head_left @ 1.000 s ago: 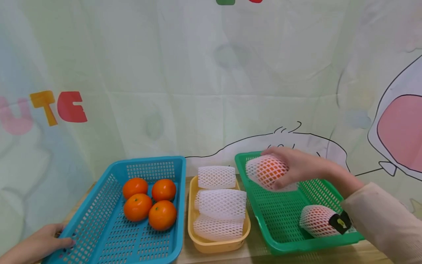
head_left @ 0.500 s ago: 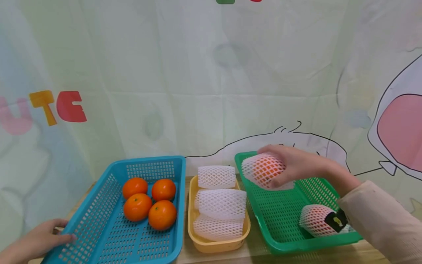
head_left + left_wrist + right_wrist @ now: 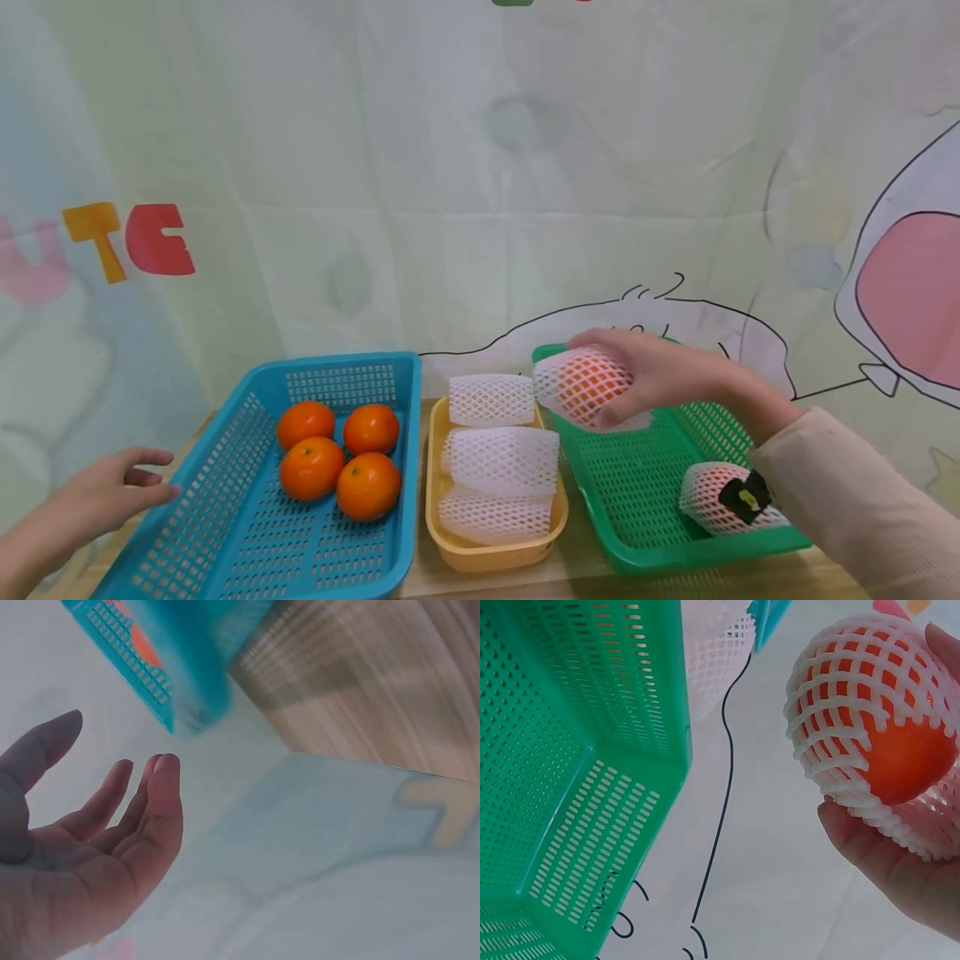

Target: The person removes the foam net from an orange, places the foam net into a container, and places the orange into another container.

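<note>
My right hand [image 3: 663,375] grips an orange in a white foam net sleeve [image 3: 588,385], held over the left part of the green basket [image 3: 637,557]. In the right wrist view the sleeve [image 3: 847,697] covers most of the fruit, and bare orange peel [image 3: 904,761] shows at its opening. My left hand [image 3: 97,500] is raised beside the left rim of the blue basket [image 3: 411,500], fingers extended and holding nothing. Several bare oranges [image 3: 311,468] lie in the blue basket. Another netted orange [image 3: 716,497] rests in the green basket, partly hidden behind the black wrist strap.
Between the two baskets a yellow tray [image 3: 495,557] holds several white foam net sleeves [image 3: 501,458]. All of them stand on a wooden table [image 3: 442,586]. A printed cloth backdrop [image 3: 420,208] hangs right behind.
My right hand has moved left with the netted orange, toward the yellow tray. The left hand has come off the blue basket's rim and risen slightly.
</note>
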Tool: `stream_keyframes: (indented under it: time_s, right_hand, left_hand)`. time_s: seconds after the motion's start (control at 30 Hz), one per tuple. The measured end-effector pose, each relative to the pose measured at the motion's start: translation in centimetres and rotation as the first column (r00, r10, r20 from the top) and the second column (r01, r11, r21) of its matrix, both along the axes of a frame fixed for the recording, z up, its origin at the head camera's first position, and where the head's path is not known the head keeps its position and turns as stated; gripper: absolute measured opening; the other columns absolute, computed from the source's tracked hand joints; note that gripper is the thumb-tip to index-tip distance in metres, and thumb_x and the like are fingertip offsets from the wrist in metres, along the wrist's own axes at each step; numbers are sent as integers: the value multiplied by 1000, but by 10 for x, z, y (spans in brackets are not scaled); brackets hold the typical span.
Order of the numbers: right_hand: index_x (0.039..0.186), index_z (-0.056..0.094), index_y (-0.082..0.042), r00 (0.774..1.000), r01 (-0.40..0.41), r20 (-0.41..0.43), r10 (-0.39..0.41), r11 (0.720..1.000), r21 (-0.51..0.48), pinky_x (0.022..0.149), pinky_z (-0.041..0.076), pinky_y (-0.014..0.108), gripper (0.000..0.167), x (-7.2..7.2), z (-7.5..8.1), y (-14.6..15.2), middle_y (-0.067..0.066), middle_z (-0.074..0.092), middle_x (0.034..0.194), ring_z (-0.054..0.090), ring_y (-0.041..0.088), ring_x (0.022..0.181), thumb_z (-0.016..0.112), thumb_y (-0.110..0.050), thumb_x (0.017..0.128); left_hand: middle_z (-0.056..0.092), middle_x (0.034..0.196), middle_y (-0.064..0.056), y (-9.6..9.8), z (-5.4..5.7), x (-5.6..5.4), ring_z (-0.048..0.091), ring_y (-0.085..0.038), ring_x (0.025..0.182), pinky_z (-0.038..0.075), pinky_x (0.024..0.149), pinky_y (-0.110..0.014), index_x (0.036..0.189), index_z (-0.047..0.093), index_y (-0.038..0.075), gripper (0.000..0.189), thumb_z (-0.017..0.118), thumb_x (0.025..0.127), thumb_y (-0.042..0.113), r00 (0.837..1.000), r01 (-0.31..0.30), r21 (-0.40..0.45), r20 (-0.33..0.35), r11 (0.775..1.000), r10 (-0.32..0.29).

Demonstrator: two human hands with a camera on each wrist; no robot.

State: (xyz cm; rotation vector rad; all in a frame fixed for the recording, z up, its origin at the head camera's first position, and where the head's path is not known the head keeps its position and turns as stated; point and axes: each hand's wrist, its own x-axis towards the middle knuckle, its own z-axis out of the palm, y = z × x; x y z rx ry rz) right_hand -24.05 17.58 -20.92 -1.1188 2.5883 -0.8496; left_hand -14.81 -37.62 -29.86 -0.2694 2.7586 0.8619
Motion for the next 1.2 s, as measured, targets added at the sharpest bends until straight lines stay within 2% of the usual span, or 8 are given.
stream_keyframes:
  time_s: [0.2,0.43,0.6,0.9,1.1,1.2]
  right_hand:
    - [134,39,-12,999,-32,10,32,999,-26,72,54,33,73,0,2,-6,6,55,112,57,22,92,76,-19,71]
    - [136,37,-12,999,-50,18,51,998,-41,73,53,33,76,3,7,-17,5,54,114,57,21,94,76,-17,71]
    - [137,36,-10,998,-59,18,60,997,-40,74,53,33,77,5,10,-27,5,53,115,57,20,94,76,-17,70]
    - [139,35,-12,996,-87,-6,87,996,-30,76,53,32,80,8,13,-42,2,52,118,57,17,96,75,-19,70]
    - [138,36,-13,993,-116,-1,117,992,-44,77,52,32,78,9,13,-49,1,51,118,57,17,97,76,-19,71]
    - [138,36,-13,992,-122,4,122,991,-46,77,52,32,78,9,11,-53,1,52,118,56,17,97,76,-19,71]
  left_hand:
    - [51,111,-35,23,11,-4,51,-43,98,50,73,-46,124,37,-18,62,58,92,30,990,57,-26,-130,998,-60]
    - [56,109,-28,42,24,-11,56,-32,92,52,70,-42,125,41,-13,57,58,92,30,970,115,-19,-211,993,-116]
    - [55,109,-29,60,30,-15,56,-31,91,54,70,-41,125,43,-11,55,59,92,29,958,127,-15,-259,992,-126]
    - [57,107,-25,92,33,-21,57,-27,87,54,70,-40,123,46,-10,49,61,90,24,952,140,29,-279,990,-126]
    - [54,111,-23,112,38,-28,57,-22,83,53,69,-36,126,44,-7,48,59,91,23,953,162,130,-279,978,-121]
    - [55,110,-21,125,41,-30,57,-23,86,53,71,-37,126,45,-6,47,60,91,23,947,187,152,-291,971,-137]
